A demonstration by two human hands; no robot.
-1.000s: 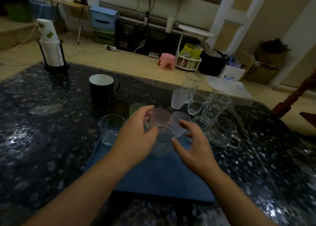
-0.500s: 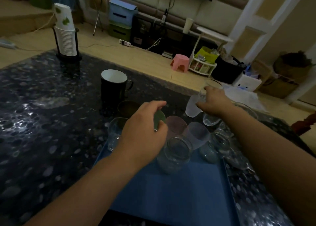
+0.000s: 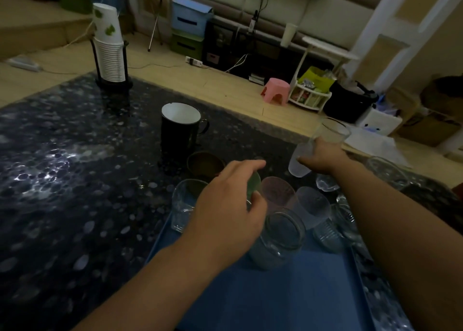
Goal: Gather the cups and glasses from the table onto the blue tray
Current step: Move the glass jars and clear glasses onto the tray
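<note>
The blue tray (image 3: pixel 288 298) lies on the dark table in front of me. Its far end holds a clear jar (image 3: pixel 280 240), a pink cup (image 3: pixel 278 193), a frosted cup (image 3: pixel 313 205), a clear tumbler (image 3: pixel 184 205) and more glasses at the right. My left hand (image 3: pixel 225 210) hovers over the tray's far left with its fingers at a green cup (image 3: pixel 254 186). My right hand (image 3: pixel 319 158) reaches past the tray and grips a frosted cup (image 3: pixel 298 161), beside a tall clear glass (image 3: pixel 330 131). A black mug (image 3: pixel 179 127) and a brown cup (image 3: pixel 204 164) stand beyond the tray.
A holder with stacked paper cups (image 3: pixel 109 45) stands at the table's far left corner. More clear glasses (image 3: pixel 387 170) sit on the table to the right of the tray. Beyond the table's far edge is the wooden floor with a pink stool (image 3: pixel 275 91).
My right hand left the jar on the tray and reached forward to grip the frosted cup beyond it. My left hand let go of the jar and moved toward the green cup.
</note>
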